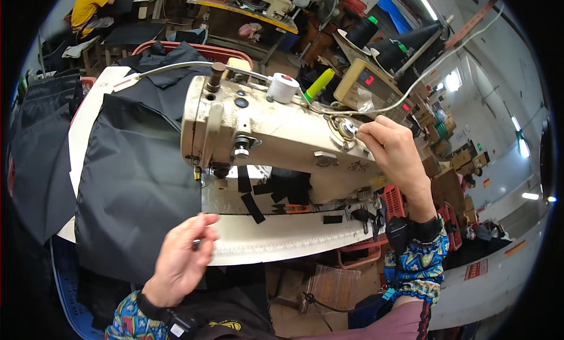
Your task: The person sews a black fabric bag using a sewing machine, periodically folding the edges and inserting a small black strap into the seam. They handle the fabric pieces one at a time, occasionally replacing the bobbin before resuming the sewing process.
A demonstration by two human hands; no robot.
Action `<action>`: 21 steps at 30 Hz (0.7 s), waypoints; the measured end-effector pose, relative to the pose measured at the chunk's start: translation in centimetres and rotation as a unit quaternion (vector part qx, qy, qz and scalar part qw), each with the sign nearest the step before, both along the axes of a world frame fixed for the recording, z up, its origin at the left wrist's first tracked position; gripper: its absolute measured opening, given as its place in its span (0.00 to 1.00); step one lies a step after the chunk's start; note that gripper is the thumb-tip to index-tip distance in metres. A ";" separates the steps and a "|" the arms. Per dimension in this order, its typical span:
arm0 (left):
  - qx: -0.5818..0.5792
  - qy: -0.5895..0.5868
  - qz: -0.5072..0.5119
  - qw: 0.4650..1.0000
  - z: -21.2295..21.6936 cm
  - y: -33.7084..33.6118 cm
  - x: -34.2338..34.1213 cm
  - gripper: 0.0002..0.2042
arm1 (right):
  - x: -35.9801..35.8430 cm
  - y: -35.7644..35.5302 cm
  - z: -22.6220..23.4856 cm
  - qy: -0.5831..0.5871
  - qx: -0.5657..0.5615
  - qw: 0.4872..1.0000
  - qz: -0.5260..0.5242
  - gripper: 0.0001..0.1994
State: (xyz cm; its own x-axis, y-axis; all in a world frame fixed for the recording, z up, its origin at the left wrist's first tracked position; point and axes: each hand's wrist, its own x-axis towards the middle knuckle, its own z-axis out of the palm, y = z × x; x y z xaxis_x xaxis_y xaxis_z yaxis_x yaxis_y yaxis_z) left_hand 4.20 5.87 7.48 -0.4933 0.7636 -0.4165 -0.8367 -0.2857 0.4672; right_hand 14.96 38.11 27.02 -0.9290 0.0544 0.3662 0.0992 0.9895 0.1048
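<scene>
An off-white industrial sewing machine [282, 128] stands in front of me. At the right end of its arm, my right hand [390, 149] has thumb and fingers pinched together beside a small round metal wheel [348, 128]; what lies between the fingertips is hidden. My left hand [183, 255] is raised over the front edge of the white machine table [270, 240], fingers curled, with a small dark thing [196, 244] showing between them. To its left, a large black fabric piece [135, 181] spreads over the table, reaching near the needle area and hanging off the front.
Small black strips [254, 208] and orange-handled snips [292, 209] lie under the machine arm. A white thread spool [283, 87] and a yellow-green marker [319, 83] stand on top. Behind are a control box [373, 87] and cones of black thread [361, 32]. A person in yellow [91, 8] sits far left.
</scene>
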 end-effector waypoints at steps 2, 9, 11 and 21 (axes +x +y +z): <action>0.012 -0.043 -0.066 0.997 2.0 2.7 0.4 0.16 | 0.6 -1.3 0.7 -0.012 -0.093 0.995 -0.026 0.08; 0.225 -0.094 -0.177 0.954 7.7 14.8 3.3 0.18 | 3.1 -4.0 -2.1 -0.007 -0.355 0.935 -0.021 0.20; 0.256 -0.108 -0.160 0.947 6.5 16.6 2.9 0.17 | 2.4 -5.0 -3.3 0.035 -0.229 0.973 0.011 0.24; 0.177 -0.014 -0.122 0.976 8.3 15.9 3.2 0.15 | -0.3 -1.0 -2.4 0.140 0.030 0.986 0.085 0.22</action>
State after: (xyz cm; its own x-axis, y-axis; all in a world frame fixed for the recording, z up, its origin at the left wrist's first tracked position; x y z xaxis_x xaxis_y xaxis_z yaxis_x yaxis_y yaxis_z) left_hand 7.43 21.78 15.82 -0.2701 0.9558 -0.1161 -0.9112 -0.2148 0.3516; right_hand 14.67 37.13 24.60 -0.7851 -0.1231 0.6070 -0.0348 0.9873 0.1553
